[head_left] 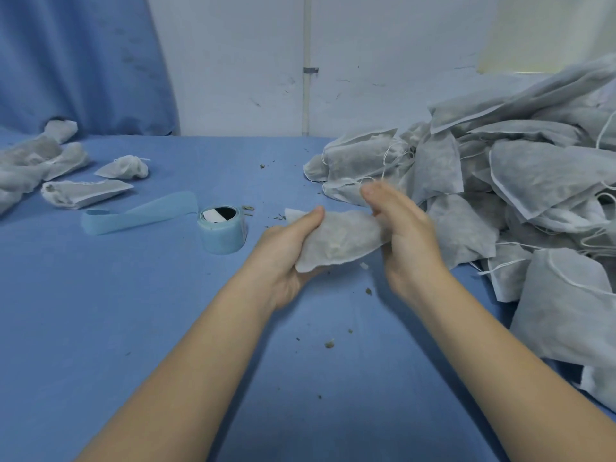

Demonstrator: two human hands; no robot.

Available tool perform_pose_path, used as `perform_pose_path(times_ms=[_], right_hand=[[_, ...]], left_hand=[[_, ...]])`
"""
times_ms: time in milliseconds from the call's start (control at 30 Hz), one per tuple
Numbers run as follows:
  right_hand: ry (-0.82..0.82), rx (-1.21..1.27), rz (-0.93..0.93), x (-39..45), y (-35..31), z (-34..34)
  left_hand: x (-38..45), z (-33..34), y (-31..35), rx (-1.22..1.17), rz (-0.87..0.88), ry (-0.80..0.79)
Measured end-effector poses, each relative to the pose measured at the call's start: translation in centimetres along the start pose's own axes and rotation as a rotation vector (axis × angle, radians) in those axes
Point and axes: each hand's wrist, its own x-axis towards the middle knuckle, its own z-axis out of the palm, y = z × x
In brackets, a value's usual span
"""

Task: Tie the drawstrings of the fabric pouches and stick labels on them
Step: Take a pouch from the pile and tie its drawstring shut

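White cloth pouch (336, 240) held up over the blue table (150, 328) at the middle of the view, lumpy with some filling. Left hand (286, 258) gripping its near end from seven o'clock, thumb laid along the top edge, fingers curled underneath. Right hand (403, 235) against its far end at three o'clock, blurred; fingers fairly straight, pointing toward eleven o'clock. Cannot tell whether anything is pinched there. Drawstring of this pouch not visible.

Big heap of pouches (513, 195) from one to four o'clock, loose white strings trailing among them, the heap's nearest edge just beyond the right hand. Smaller group of pouches (43, 161) at ten o'clock, well apart from the hands; one bunched-up pouch (125, 167) and one flat pouch (85, 193) lying separately beside that group.

Pale blue roll of labels (222, 230) standing at nine o'clock of the held pouch, near the left hand but not touching. Loose blue strip (140, 213) running out from the roll toward nine o'clock, flat on the table.

Brownish crumbs (329, 344) scattered on the table between the forearms and around the roll.
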Motion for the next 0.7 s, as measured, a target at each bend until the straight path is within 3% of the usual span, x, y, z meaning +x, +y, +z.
perform_pose_path(times_ms=[167,300,500,600,700], right_hand=[[-0.214,-0.429,-0.191,-0.8,-0.3,-0.1],[-0.257,-0.507,-0.253,-0.9,-0.5,-0.1],[-0.296,-0.559,-0.245,0.2,-0.1,1.6],[-0.419,-0.577,-0.084,1.5,1.2,3.6],[-0.484,-0.401,0.2,2.6,3.5,5.8]], left_hand=[[0.0,-0.1,0.3,-0.032,0.021,0.034],[-0.4,-0.1,0.5,0.004,0.102,-0.078],[-0.4,-1.3,1.8,0.059,0.242,0.063],[-0.1,-2.9,3.1,0.089,0.347,0.247],[0.5,-5.5,4.4,0.078,0.435,0.504]])
